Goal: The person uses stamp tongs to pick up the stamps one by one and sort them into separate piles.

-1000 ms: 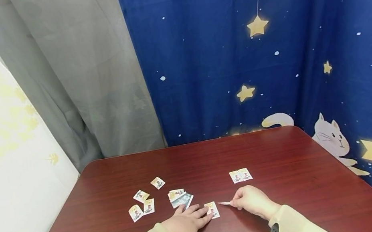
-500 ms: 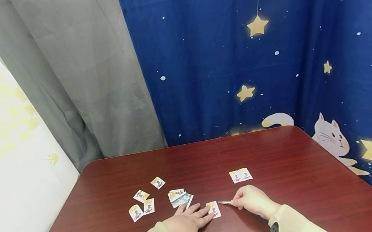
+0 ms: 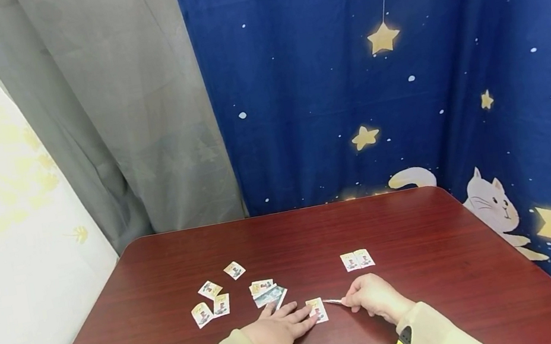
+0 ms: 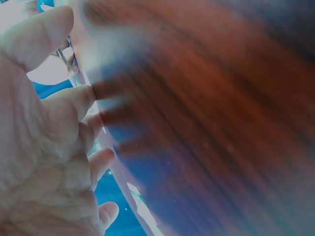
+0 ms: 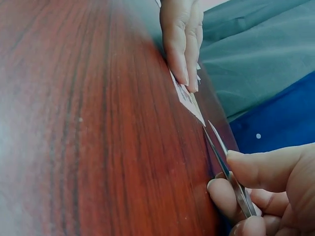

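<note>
My left hand [image 3: 280,336] lies with spread fingers on the table, its fingertips pressing the left edge of a small printed card [image 3: 318,310]. In the right wrist view those fingertips rest on the same card [image 5: 186,101]. My right hand [image 3: 377,298] pinches metal tweezers [image 5: 231,181] between thumb and fingers. The two tweezer tips are slightly apart, right at the card's near corner in that view. A blue-grey picture card [image 3: 269,297] overlaps similar small cards [image 3: 260,286] just beyond the left fingers. In the left wrist view the palm and fingers [image 4: 59,137] show.
Several loose printed cards [image 3: 221,305] lie scattered on the left of the dark red table [image 3: 403,224]. Two more cards [image 3: 357,260] sit side by side beyond the right hand. A grey curtain [image 3: 154,125] and a blue starry curtain [image 3: 303,71] hang behind the table.
The small card has shifted slightly right under my left fingertips since a second ago. Both hands stay nearly in place, with the tweezers still in the right one.
</note>
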The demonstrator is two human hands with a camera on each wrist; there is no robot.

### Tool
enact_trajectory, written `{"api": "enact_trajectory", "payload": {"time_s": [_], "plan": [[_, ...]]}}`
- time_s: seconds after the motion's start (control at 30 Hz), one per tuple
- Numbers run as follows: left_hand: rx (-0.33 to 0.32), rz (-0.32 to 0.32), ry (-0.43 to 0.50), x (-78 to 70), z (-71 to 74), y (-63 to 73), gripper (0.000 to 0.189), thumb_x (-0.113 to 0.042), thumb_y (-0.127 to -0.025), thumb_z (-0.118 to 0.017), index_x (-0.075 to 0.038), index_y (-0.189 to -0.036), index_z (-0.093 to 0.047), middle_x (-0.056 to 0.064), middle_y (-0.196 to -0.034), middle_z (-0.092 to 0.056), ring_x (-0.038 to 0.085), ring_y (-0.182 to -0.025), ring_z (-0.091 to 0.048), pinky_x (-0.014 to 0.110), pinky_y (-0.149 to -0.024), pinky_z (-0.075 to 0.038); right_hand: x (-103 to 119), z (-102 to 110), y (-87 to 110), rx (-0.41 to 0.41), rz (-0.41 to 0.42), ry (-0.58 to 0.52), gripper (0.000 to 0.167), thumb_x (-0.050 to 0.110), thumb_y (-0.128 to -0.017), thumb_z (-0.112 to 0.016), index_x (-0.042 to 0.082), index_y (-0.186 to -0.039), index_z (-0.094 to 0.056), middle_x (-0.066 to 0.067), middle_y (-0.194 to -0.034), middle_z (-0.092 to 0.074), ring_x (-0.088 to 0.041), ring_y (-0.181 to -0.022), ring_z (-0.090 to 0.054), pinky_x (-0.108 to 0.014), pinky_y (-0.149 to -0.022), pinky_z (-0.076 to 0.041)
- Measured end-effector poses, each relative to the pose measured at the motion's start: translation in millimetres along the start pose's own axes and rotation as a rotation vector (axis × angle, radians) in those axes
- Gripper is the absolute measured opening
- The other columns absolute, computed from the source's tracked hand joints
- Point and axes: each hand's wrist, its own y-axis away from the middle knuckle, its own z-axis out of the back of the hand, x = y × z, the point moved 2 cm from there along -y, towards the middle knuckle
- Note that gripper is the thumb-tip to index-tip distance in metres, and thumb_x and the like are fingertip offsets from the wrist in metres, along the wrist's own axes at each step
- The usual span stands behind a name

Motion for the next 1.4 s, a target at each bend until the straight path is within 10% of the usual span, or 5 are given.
{"api": "enact_trajectory", "payload": {"time_s": [1.4], "plan": [[-0.007,-0.008,0.051,2.5,0.0,-0.8,0.071,-0.065,-0.085,-0.054,-0.037,-0.148,-0.037,-0.017,-0.153,-0.030,0.018,-0.143,-0.026,0.057,-0.111,-0.017,-0.2,-2.2,7.9,-0.078,-0.039,-0.051,0.008,0.010,-0.073,-0.076,0.006,-0.070,-0.070,0.005,-0.057,-0.048,-0.008,-0.045,-0.033,-0.021,-0.043,-0.027]]}}
